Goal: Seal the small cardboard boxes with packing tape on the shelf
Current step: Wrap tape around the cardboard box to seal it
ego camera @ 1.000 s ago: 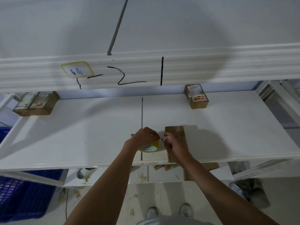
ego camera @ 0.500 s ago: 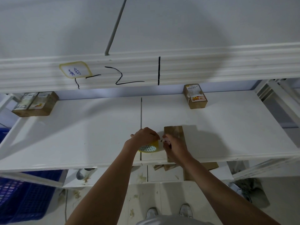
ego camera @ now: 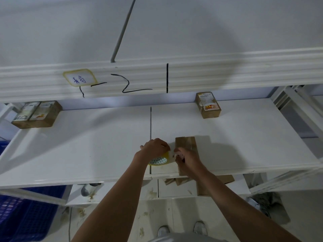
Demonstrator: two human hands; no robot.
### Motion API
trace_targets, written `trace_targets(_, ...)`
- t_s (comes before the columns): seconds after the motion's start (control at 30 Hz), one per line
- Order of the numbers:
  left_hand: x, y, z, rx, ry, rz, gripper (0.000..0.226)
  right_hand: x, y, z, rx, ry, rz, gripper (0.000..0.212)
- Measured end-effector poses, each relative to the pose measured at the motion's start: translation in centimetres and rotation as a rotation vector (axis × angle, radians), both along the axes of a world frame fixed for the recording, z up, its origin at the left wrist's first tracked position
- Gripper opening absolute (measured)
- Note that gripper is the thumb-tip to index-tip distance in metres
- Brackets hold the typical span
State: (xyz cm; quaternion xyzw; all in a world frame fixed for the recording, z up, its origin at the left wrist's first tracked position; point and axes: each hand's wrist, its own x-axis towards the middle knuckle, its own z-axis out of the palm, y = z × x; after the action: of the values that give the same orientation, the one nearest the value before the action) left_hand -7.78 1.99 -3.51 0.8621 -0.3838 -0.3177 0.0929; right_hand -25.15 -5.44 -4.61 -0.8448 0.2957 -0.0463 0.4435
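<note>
2 bare forearms (ego camera: pixel 111 199), white shoes (ego camera: pixel 181 230), grey garment (ego camera: pixel 183 239).

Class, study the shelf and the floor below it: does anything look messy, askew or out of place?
Yes. Loose cardboard pieces lie jumbled under the shelf, and yellowish scraps litter the floor. On the shelf itself nothing stands out.

bare shelf (ego camera: pixel 244 145) right, labelled box (ego camera: pixel 208 105) blocking rear

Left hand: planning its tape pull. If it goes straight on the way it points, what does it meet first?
Probably the right hand, close beside it, then the cardboard box; depth is unclear.
</note>
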Motion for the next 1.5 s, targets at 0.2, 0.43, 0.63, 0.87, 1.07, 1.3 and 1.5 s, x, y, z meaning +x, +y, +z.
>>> trace_targets(0.2,0.1,-0.2,0.5,-0.009,-0.044,-0.090,0.025,0.0,0.2,-0.1,0.048,-0.084,-0.130,0.026)
trace_targets(0.43,0.1,-1.2,1.4,0.038,0.002,-0.149,0.025,0.1,-0.9,-0.2,0.427,-0.324,-0.615,0.009)
trace_targets(0.63,0.3,-0.6,0.2,-0.068,0.027,-0.080,0.021,0.4,-0.4,-0.1,0.519,-0.378,-0.682,0.009)
trace_targets(0.87,-0.2,0.6,0.0,-0.121,0.160,0.103,0.020,0.5,-0.4,-0.8,0.458,-0.347,-0.610,0.013)
trace_targets(1.07,-0.4,0.9,-0.1,-0.135,0.160,0.144,0.018,0.4,-0.2,-0.1,0.312,-0.311,-0.521,0.013)
trace_targets(1.3,-0.4,1.0,0.1,-0.113,0.130,0.150,0.022,1.6,0.2,0.4,0.298,-0.431,-0.668,0.018)
trace_targets(1.5,-1.0,1.3,-0.2,-0.145,0.063,0.143,0.017,3.3,2.1,-0.7,0.490,-0.513,-0.736,0.014)
